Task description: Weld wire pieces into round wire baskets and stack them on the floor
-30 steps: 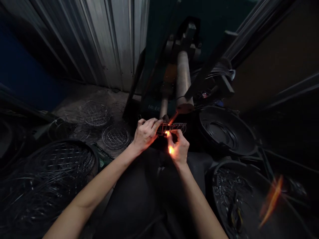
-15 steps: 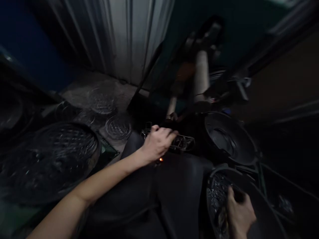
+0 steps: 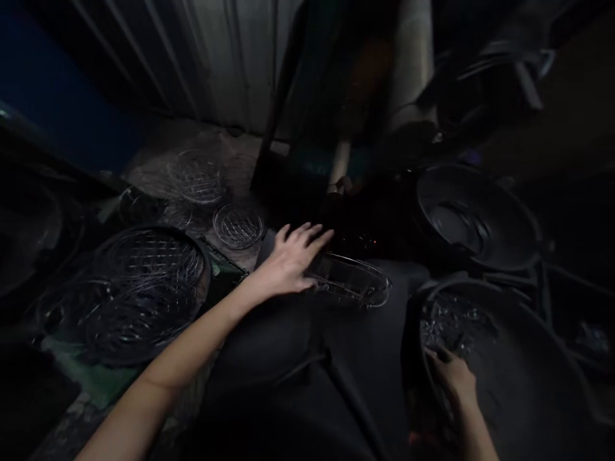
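My left hand (image 3: 293, 259) is open, its fingers spread over the near end of an oval wire frame (image 3: 368, 282). The thumb lies close to the wire; whether it touches I cannot tell. The frame rests over the dark cloth across my lap. To the right, my right hand (image 3: 454, 378) reaches down into a large dark basin (image 3: 523, 358), beside small shiny metal pieces (image 3: 454, 323). Its fingertips are dim and partly hidden, so I cannot make out whether they pinch a piece.
Round wire racks are piled in a tub (image 3: 206, 282) at left. More wire racks (image 3: 237, 225) lie on the floor behind. Another wide basin (image 3: 475, 218) stands at the right. A pale upright pipe (image 3: 413, 57) and dark machinery are ahead, before a corrugated wall (image 3: 230, 57).
My left hand has gone from closed at the wire frame to spread open. An orange glow below it is gone. My right hand has moved deeper into the basin, and the view has shifted.
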`<state>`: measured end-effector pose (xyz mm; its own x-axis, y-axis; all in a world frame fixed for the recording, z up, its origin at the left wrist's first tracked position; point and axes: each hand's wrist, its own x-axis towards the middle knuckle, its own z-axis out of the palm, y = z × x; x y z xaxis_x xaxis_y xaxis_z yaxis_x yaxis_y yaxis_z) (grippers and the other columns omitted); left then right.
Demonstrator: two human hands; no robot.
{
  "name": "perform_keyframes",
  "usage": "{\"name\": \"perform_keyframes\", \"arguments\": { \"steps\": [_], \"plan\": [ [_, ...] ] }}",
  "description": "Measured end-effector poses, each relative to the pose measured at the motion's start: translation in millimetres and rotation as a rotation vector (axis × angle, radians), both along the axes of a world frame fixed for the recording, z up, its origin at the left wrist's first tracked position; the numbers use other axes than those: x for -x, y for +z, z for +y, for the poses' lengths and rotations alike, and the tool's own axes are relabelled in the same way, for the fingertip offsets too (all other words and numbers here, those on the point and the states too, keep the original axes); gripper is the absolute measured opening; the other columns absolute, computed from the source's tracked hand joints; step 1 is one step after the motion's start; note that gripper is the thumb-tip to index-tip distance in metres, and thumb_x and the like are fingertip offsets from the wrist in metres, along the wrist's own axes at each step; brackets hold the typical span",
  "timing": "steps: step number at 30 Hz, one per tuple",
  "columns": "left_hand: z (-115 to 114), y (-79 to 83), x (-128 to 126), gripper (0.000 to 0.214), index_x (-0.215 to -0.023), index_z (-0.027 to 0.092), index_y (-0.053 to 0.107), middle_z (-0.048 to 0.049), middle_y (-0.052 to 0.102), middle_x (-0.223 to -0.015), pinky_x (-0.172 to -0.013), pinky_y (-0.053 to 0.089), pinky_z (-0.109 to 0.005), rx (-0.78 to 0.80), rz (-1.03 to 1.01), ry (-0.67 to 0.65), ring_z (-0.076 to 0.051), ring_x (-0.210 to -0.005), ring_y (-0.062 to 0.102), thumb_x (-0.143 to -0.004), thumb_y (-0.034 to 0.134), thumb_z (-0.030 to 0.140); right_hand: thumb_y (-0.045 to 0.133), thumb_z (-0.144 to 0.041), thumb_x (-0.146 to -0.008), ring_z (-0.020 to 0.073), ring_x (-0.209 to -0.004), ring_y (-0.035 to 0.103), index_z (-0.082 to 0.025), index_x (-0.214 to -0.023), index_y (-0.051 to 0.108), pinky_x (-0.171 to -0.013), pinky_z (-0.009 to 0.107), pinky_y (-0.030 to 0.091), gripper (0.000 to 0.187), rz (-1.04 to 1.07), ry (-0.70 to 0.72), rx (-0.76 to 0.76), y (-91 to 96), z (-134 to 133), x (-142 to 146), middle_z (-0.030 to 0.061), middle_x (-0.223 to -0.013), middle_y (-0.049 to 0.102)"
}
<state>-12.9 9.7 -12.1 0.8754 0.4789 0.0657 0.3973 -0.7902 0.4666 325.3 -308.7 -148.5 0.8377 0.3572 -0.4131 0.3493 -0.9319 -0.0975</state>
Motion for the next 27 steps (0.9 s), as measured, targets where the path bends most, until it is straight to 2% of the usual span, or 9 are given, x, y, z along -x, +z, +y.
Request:
{"name": "perform_keyframes", "arguments": {
  "steps": [5, 10, 12, 14, 15, 17, 19, 22, 27],
  "plan": [
    [3.2, -16.2, -3.1, 0.095, -0.142, 0.022, 0.025, -0.0169, 0.025, -0.148, -0.108, 0.012, -0.057, -0.022, 0.018, -0.024, -0.036, -0.137, 0.020, -0.065, 0.073, 0.048, 0.052, -0.041, -0.071, 0.0422, -0.097, 0.055, -0.013, -0.089, 0.068, -0.077, 0.051, 0.042, 0.037, -0.254, -0.139, 0.013, 27.0, 3.8, 16.6, 0.0224, -0.096, 0.065],
    [5.1, -23.4, -13.6, 0.090, -0.139, 0.021, 0.028, -0.0171, 0.035, -0.140, -0.108, 0.013, -0.054, -0.006, -0.067, -0.024, -0.033, -0.133, 0.031, -0.065, 0.072, 0.045, 0.050, -0.033, -0.073, 0.0340, -0.086, 0.058, -0.013, -0.083, 0.065, -0.074, 0.044, 0.044, 0.026, -0.352, -0.195, -0.161, 58.8, 15.4, 26.5, 0.0190, -0.083, 0.064],
    [9.4, -21.1, -16.5, 0.092, -0.139, 0.021, 0.027, -0.0169, 0.037, -0.138, -0.108, 0.013, -0.053, -0.001, -0.091, -0.033, -0.032, -0.130, 0.035, -0.063, 0.074, 0.041, 0.053, -0.038, -0.073, 0.0288, -0.077, 0.060, -0.015, -0.084, 0.063, -0.069, 0.040, 0.047, 0.028, -0.310, -0.278, -0.342, 79.1, 28.3, 36.6, 0.0147, -0.080, 0.065],
    [11.1, -16.9, -20.8, 0.094, -0.138, 0.021, 0.027, -0.0163, 0.039, -0.136, -0.108, 0.014, -0.051, -0.008, -0.105, -0.044, -0.031, -0.129, 0.036, -0.060, 0.075, 0.041, 0.060, -0.044, -0.069, 0.0237, -0.068, 0.061, -0.017, -0.086, 0.062, -0.065, 0.037, 0.050, 0.032, -0.162, -0.362, -0.698, 104.9, 53.2, 57.7, 0.0091, -0.077, 0.065],
    [10.7, -14.5, -23.4, 0.095, -0.138, 0.021, 0.028, -0.0160, 0.039, -0.135, -0.108, 0.015, -0.051, -0.017, -0.105, -0.049, -0.031, -0.129, 0.036, -0.059, 0.076, 0.041, 0.064, -0.047, -0.067, 0.0213, -0.065, 0.062, -0.018, -0.087, 0.062, -0.064, 0.035, 0.051, 0.035, -0.032, -0.362, -0.880, 118.4, 69.6, 72.0, 0.0068, -0.076, 0.066],
    [7.8, -10.4, -28.6, 0.095, -0.138, 0.020, 0.029, -0.0167, 0.039, -0.136, -0.108, 0.016, -0.050, -0.049, -0.083, -0.063, -0.032, -0.130, 0.034, -0.059, 0.077, 0.040, 0.071, -0.049, -0.063, 0.0173, -0.060, 0.062, -0.018, -0.085, 0.064, -0.061, 0.031, 0.052, 0.039, 0.177, -0.300, -1.039, 141.8, 105.5, 104.2, 0.0044, -0.073, 0.066],
    [4.2, -7.7, -32.3, 0.092, -0.137, 0.018, 0.032, -0.0194, 0.036, -0.138, -0.108, 0.018, -0.051, -0.081, -0.033, -0.094, -0.033, -0.132, 0.031, -0.060, 0.078, 0.038, 0.074, -0.049, -0.061, 0.0156, -0.056, 0.061, -0.016, -0.081, 0.063, -0.056, 0.029, 0.051, 0.040, 0.430, -0.192, -1.049, 154.8, 138.5, 133.8, 0.0036, -0.068, 0.065],
    [0.7, -4.7, -33.3, 0.082, -0.134, 0.016, 0.037, -0.0228, 0.032, -0.141, -0.107, 0.020, -0.052, -0.131, 0.024, -0.131, -0.033, -0.134, 0.028, -0.064, 0.076, 0.027, 0.071, -0.051, -0.063, 0.0159, -0.051, 0.059, -0.016, -0.075, 0.058, -0.050, 0.027, 0.049, 0.040, 0.630, -0.072, -1.000, 152.6, 172.9, 160.3, 0.0015, -0.057, 0.061],
    [-0.1, 3.0, -30.5, 0.062, -0.124, 0.014, 0.044, -0.0227, 0.042, -0.133, -0.105, 0.023, -0.053, -0.157, 0.010, -0.112, -0.031, -0.128, 0.038, -0.067, 0.068, 0.014, 0.058, -0.044, -0.075, 0.0153, -0.048, 0.057, -0.018, -0.069, 0.057, -0.051, 0.026, 0.043, 0.026, 0.316, 0.120, -0.827, 140.5, 194.5, 171.5, 0.0004, -0.055, 0.061]
  ]
}}
